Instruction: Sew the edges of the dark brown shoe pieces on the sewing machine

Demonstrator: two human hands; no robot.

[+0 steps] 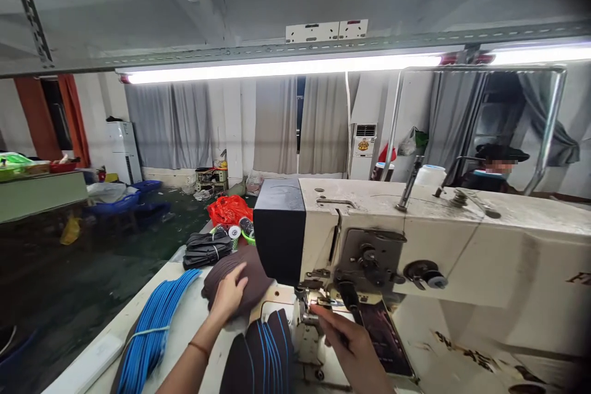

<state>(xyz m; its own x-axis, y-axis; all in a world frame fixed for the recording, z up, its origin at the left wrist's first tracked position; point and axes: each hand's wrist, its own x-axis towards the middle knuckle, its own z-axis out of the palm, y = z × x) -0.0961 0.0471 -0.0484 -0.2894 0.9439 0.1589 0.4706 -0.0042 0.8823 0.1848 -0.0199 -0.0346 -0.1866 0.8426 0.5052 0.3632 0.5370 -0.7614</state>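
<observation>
My left hand (229, 295) lies flat with fingers spread on a stack of dark brown fabric pieces (237, 280) at the left of the sewing machine (415, 246). My right hand (348, 345) is at the needle area (305, 311), fingers pinched together at the presser foot; what they pinch is too small to make out. Dark pieces edged with blue piping (265, 354) lie on the machine bed in front of the needle, between my hands.
A bundle of blue cord (152, 329) lies along the table's left edge. Behind the brown stack sit folded black straps (207, 249), thread spools (240, 229) and a red bag (228, 209). Another person (498, 166) sits beyond the machine at the right. A dark floor drops away left.
</observation>
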